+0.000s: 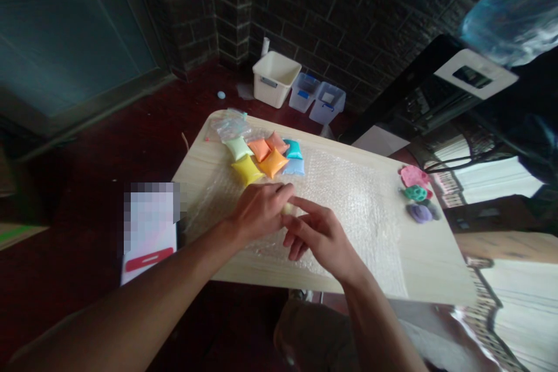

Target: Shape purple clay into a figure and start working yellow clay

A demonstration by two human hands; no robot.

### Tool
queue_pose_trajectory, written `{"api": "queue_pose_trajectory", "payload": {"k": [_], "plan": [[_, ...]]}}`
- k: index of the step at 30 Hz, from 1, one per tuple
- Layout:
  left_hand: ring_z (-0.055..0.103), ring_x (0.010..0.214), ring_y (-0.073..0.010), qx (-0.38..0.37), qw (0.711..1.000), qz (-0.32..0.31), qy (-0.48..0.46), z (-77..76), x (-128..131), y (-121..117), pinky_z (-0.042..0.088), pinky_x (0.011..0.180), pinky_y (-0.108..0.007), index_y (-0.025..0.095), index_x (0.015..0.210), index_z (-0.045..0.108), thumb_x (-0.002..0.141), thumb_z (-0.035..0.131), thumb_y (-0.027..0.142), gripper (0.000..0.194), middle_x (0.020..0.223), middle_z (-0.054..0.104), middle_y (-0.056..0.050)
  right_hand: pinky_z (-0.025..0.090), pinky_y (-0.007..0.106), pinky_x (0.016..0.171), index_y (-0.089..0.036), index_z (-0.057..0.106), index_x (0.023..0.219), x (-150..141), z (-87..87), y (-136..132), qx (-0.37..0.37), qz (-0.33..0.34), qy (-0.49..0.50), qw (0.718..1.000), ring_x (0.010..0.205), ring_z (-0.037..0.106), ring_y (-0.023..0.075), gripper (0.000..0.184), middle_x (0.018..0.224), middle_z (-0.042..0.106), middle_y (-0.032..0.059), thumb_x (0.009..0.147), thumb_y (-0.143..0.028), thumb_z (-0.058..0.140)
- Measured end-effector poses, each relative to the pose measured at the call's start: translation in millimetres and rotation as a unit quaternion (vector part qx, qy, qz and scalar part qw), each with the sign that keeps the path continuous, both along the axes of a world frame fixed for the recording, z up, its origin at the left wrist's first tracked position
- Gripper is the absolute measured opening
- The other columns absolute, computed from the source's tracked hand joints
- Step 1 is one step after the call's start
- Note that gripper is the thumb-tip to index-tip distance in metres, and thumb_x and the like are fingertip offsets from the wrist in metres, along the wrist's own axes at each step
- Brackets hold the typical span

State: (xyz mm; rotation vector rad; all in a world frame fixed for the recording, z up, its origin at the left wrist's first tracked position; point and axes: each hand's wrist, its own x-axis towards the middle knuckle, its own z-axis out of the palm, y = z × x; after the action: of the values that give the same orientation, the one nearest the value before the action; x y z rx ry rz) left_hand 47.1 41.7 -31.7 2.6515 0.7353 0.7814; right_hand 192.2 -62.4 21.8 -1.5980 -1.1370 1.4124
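Note:
A small pale yellow lump, apparently soft clay [286, 208], shows between my two hands over the bubble wrap [349, 203]. My left hand [264, 209] is closed round its left side, fingers curled. From the right, the thumb and forefinger of my right hand [314, 232] pinch the lump, while its other fingers curl below. Much of the lump is hidden by the fingers. Just beyond my hands lie several plump sachets, among them a yellow sachet [247, 170], an orange sachet [273, 163], a pale green sachet [238, 147] and a teal sachet [293, 149].
Clear plastic bags [229, 125] lie at the table's far left corner. At the right edge sit a pink shape [414, 176], a green shape [415, 193] and a purple shape [419, 213]. A white basket [272, 90] and translucent boxes [325, 107] stand on the floor beyond.

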Motion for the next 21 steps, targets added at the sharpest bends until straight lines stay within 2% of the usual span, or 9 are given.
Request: {"api": "queue_pose_trajectory", "payload": {"k": [2,3,7,10,12,14,17,19,21], "plan": [[0.070,0.068,-0.0211,0.002,1.000,-0.003,-0.006,-0.6,1,1,0.044,0.059,-0.031,0.021,0.084,0.056,0.090,0.061,0.026,0.009,0.077,0.073,-0.004,0.055,0.028,0.046,-0.017,0.061,0.144,1,0.0,1,-0.035,0.020,0.065,0.997,0.047,0.068,0.0169,0.064,0.064,0.073,0.0006,0.092,-0.051,0.072],[0.070,0.067,-0.0207,0.004,1.000,-0.010,-0.002,-1.0,1,0,0.044,0.059,-0.031,0.021,0.084,0.056,0.090,0.060,0.025,0.008,0.077,0.073,-0.003,0.054,0.027,0.044,-0.017,0.062,0.142,0,0.7,1,-0.039,0.022,0.058,0.997,0.046,0.068,0.0166,0.061,0.063,0.072,0.0001,0.092,-0.050,0.072],[0.070,0.068,-0.0215,0.022,0.998,-0.037,0.035,-3.5,5,-2,0.044,0.059,-0.032,0.020,0.086,0.058,0.091,0.061,0.025,0.007,0.077,0.072,-0.004,0.046,0.025,0.040,-0.018,0.071,0.112,-10,7.7,-1,0.018,0.005,-0.121,0.993,0.042,0.064,0.0155,0.028,0.056,0.068,0.0001,0.096,-0.041,0.068],[0.070,0.070,-0.0227,0.061,0.997,-0.035,0.042,-3.5,7,-3,0.045,0.062,-0.033,0.020,0.086,0.059,0.092,0.058,0.021,0.007,0.076,0.071,-0.003,0.044,0.026,0.039,-0.019,0.070,0.098,-14,10.2,-2,0.030,-0.018,-0.203,0.979,0.039,0.062,0.0160,0.019,0.051,0.065,-0.0001,0.094,-0.037,0.069],[0.069,0.070,-0.0230,0.075,0.996,-0.028,0.031,-1.8,6,-2,0.046,0.063,-0.034,0.020,0.085,0.059,0.093,0.057,0.020,0.008,0.075,0.070,-0.003,0.046,0.027,0.039,-0.017,0.069,0.104,-11,7.9,-2,-0.010,-0.024,-0.143,0.989,0.039,0.064,0.0176,0.026,0.051,0.066,0.0000,0.090,-0.039,0.073],[0.068,0.072,-0.0229,0.082,0.996,-0.013,0.011,0.7,5,-1,0.048,0.066,-0.035,0.020,0.085,0.059,0.093,0.057,0.018,0.008,0.076,0.069,-0.003,0.050,0.026,0.040,-0.016,0.066,0.116,-5,3.5,-3,-0.044,-0.034,-0.002,0.998,0.042,0.066,0.0184,0.041,0.054,0.068,0.0000,0.088,-0.045,0.075],[0.068,0.076,-0.0229,0.097,0.995,0.019,-0.017,3.5,4,2,0.050,0.070,-0.035,0.019,0.088,0.060,0.091,0.058,0.013,0.007,0.080,0.070,-0.005,0.050,0.024,0.037,-0.018,0.059,0.136,1,-2.5,-3,-0.034,-0.064,0.201,0.977,0.040,0.064,0.0159,0.056,0.058,0.070,-0.0030,0.091,-0.050,0.070],[0.068,0.078,-0.0232,0.103,0.994,0.029,-0.022,3.6,4,2,0.051,0.071,-0.035,0.018,0.091,0.060,0.091,0.058,0.011,0.007,0.083,0.071,-0.006,0.046,0.022,0.034,-0.021,0.054,0.144,1,-4.3,-3,-0.030,-0.064,0.250,0.966,0.038,0.062,0.0150,0.062,0.059,0.070,-0.0045,0.092,-0.050,0.068],[0.068,0.079,-0.0229,0.089,0.995,0.025,-0.020,2.0,5,1,0.052,0.072,-0.034,0.018,0.092,0.060,0.091,0.058,0.010,0.009,0.084,0.070,-0.006,0.048,0.021,0.035,-0.020,0.051,0.147,-3,-4.9,-1,-0.044,-0.047,0.227,0.972,0.039,0.063,0.0154,0.066,0.059,0.070,-0.0042,0.091,-0.048,0.070]]}}
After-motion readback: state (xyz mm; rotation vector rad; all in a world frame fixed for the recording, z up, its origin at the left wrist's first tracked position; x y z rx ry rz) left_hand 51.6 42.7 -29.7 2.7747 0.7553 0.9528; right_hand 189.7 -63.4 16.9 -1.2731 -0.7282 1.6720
